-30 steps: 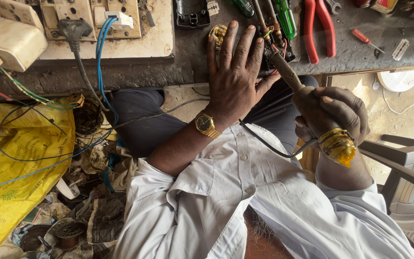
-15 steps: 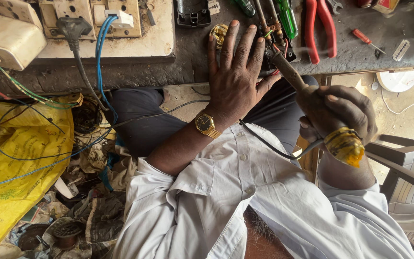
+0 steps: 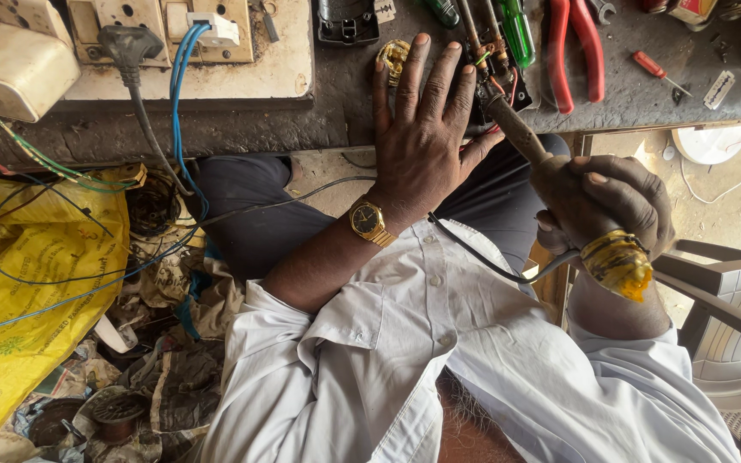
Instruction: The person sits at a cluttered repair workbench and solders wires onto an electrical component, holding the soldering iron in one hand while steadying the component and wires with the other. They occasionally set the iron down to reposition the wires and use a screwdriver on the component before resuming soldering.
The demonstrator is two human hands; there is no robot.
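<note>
head view: right hand (image 3: 604,202) grips soldering iron (image 3: 516,130).

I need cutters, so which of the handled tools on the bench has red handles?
The pliers at the bench's back edge, with two red handles; the screwdriver beside them has a green handle.

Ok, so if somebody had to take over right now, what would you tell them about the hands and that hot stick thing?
Left hand: flat on the workbench, fingers spread, holding nothing, right beside the small circuit board.
Right hand: closed round the handle of the soldering iron, whose tip is at the board.
Nearby on the bench: red pliers and a green screwdriver.
Done: the iron is at the board.
Left: whether the joint is finished is too small to tell, so check it first.
</note>
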